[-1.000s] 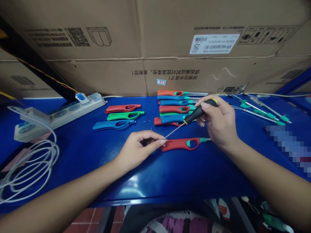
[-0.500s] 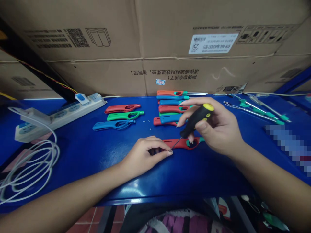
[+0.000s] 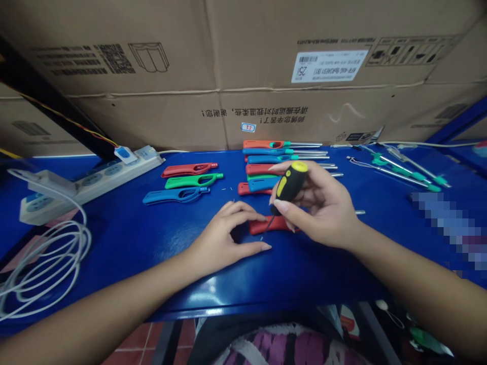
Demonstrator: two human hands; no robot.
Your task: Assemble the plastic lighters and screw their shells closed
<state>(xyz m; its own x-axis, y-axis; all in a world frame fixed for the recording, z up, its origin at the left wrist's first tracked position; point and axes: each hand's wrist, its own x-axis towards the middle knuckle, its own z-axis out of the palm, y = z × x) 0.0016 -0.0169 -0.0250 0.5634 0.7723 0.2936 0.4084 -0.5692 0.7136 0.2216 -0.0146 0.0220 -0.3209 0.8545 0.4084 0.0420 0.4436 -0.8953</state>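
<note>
My right hand grips a black and yellow screwdriver, its shaft slanting down to the left over a red lighter body on the blue table. My left hand has thumb and fingers apart at the left end of that body, with the forefinger by its upper edge. A tiny screw lies near the left thumb. Behind are stacked lighters with metal tubes, among them an orange one. My right hand hides part of the red body and of the stack.
Red, green and blue lighter shells lie left of centre, near several small screws. A power strip and coiled white cable are at the left. Metal tubes with green parts lie right. A cardboard box stands behind.
The left thumb and fingers have spread apart, and a tiny screw now shows on the table. My right hand has shifted left with the screwdriver, which stands steeper.
</note>
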